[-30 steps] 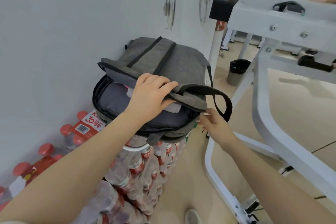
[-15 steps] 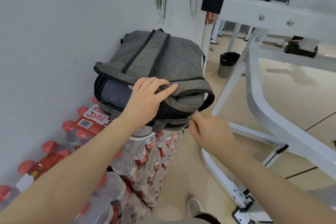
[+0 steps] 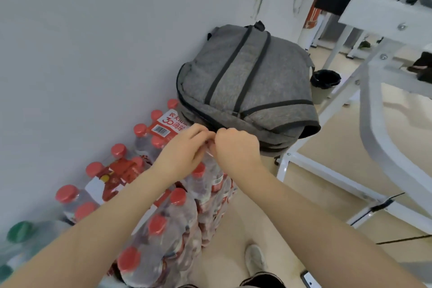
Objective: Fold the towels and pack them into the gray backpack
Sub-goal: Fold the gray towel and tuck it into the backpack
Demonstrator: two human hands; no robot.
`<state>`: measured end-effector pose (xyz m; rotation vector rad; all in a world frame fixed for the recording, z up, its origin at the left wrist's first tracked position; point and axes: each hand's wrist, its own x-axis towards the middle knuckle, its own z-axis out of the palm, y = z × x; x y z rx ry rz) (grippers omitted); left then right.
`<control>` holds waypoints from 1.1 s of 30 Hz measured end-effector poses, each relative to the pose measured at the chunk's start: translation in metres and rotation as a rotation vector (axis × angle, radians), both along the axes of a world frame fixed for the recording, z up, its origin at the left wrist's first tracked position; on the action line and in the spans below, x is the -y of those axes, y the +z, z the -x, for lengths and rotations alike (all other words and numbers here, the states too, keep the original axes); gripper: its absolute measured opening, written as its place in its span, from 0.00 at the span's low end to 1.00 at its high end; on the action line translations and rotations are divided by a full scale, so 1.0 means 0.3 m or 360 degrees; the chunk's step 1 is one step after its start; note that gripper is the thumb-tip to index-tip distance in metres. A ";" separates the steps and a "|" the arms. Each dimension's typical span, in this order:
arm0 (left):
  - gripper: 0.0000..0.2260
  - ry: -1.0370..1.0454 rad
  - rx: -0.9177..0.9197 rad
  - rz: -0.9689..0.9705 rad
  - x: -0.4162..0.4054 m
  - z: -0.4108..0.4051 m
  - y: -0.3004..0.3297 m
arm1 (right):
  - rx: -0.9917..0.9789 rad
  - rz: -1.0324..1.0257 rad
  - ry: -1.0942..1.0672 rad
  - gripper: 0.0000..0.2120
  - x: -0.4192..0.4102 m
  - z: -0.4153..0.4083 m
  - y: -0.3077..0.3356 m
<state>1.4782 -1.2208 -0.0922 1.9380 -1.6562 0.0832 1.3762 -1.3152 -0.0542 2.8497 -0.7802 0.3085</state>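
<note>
The gray backpack point(image 3: 247, 82) lies flat on a stack of shrink-wrapped water bottle packs point(image 3: 177, 215) against the white wall. Its lid is down and the opening looks shut, so no towel shows. My left hand point(image 3: 184, 147) and my right hand point(image 3: 236, 147) meet at the bag's near edge, knuckles almost touching. Both pinch something small on the zipper line there, and the fingers hide what it is.
More red-capped bottle packs point(image 3: 117, 170) sit lower along the wall to the left. A white metal gym frame point(image 3: 383, 110) stands close on the right. A black bin point(image 3: 325, 82) is behind the bag. My shoe point(image 3: 256, 259) is on the beige floor below.
The bag's opening went from gaping to closed. My right hand travelled from the right corner along the near edge to meet my left hand, which came off the lid. The view pulled back.
</note>
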 end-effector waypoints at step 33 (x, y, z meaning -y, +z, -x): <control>0.14 0.1408 -0.0353 -0.0041 0.086 -0.246 0.103 | -0.0700 -0.0502 0.1349 0.18 0.320 -0.319 0.246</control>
